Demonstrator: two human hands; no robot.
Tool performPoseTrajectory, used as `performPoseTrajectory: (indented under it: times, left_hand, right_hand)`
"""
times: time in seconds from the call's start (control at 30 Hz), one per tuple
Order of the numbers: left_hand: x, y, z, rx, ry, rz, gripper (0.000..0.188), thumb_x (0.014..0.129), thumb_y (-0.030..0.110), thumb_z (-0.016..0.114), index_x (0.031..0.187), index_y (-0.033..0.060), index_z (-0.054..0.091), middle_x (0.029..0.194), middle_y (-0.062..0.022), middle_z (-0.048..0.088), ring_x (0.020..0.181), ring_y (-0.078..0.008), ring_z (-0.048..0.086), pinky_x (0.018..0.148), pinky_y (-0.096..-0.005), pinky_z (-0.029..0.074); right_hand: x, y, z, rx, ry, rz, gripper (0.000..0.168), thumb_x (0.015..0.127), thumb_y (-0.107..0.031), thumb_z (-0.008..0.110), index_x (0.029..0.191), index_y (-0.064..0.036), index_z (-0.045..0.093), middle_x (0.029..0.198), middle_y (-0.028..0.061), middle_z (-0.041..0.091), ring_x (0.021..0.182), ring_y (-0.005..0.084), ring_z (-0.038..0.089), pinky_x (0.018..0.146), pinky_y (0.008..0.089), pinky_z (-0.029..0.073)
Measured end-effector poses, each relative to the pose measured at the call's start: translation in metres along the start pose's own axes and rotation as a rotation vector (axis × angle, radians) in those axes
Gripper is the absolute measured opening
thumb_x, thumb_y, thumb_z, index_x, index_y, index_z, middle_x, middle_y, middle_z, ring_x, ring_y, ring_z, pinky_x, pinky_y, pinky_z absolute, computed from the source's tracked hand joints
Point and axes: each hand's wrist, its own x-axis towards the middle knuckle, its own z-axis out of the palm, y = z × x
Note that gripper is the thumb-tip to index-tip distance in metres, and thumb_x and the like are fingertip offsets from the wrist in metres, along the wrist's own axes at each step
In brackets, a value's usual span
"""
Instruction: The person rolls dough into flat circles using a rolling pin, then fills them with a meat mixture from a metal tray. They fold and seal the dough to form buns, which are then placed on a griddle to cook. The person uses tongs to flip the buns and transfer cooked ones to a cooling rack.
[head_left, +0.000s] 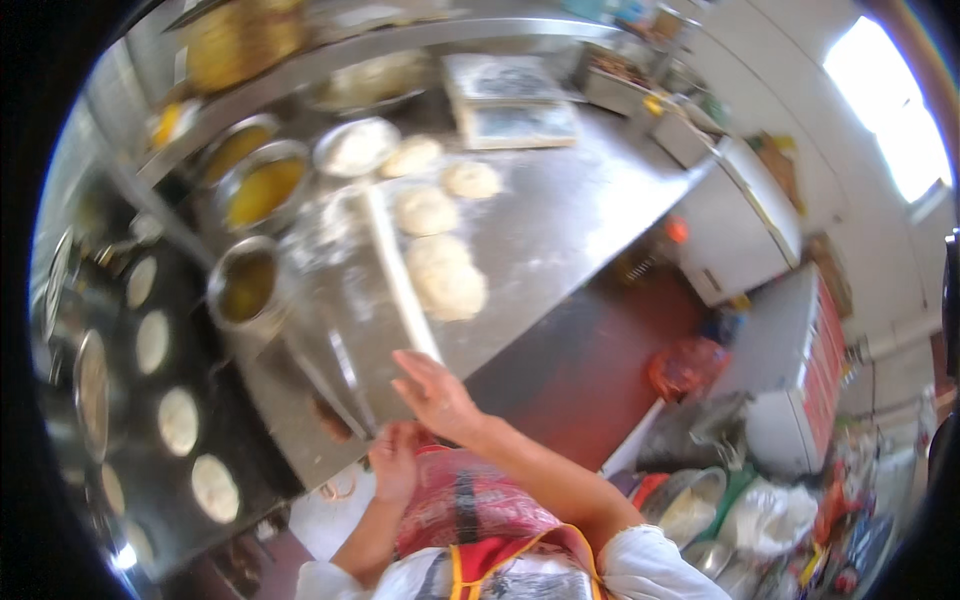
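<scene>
My right hand (439, 394) is raised at the near end of a long pale rolling pin (391, 262), fingers spread. Whether it touches the pin is unclear. My left hand (394, 459) is curled in front of my red apron (480, 495), close to the near ends of long metal utensils (345, 360); blur hides whether it grips anything. Several dough balls (446, 277) lie right of the pin on the steel worktop (532, 217). Beyond the pin's far end stands a bowl of white flour (358, 148), with loose flour (322, 229) scattered nearby.
On the left, a dark griddle (247, 442) carries several round flatbreads (215, 489). Metal bowls of yellow liquid (262, 195) and a darker pot (244, 289) stand between griddle and dough. A flat box (517, 124) sits at the back. White chest-like appliances (735, 225) stand right.
</scene>
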Motion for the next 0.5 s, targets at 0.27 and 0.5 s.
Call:
performPoseTrajectory:
  times: [0.27, 0.5]
  left_hand:
    - [0.115, 0.069, 0.082, -0.950, -0.360, -0.367, 0.063, 0.091, 0.052, 0.032, 0.133, 0.0051, 0.032, 0.132, -0.0167, 0.040, 0.121, -0.0285, 0.039, 0.102, -0.0409, 0.030]
    - [0.159, 0.045, 0.188, -0.670, -0.363, -0.344, 0.049, 0.092, 0.044, 0.034, 0.123, 0.0078, 0.045, 0.117, -0.0175, 0.053, 0.105, -0.0280, 0.051, 0.090, -0.0415, 0.039]
  right_hand:
    - [0.039, 0.030, -0.077, -0.254, -0.063, -0.290, 0.043, 0.083, -0.017, 0.059, 0.124, -0.006, 0.049, 0.130, 0.0183, 0.042, 0.125, 0.0339, 0.036, 0.103, 0.0453, 0.027]
    - [0.061, 0.151, -0.225, -0.074, 0.275, 0.266, 0.033, 0.088, -0.016, 0.055, 0.120, -0.005, 0.052, 0.118, 0.0152, 0.051, 0.102, 0.0254, 0.054, 0.088, 0.0315, 0.041]
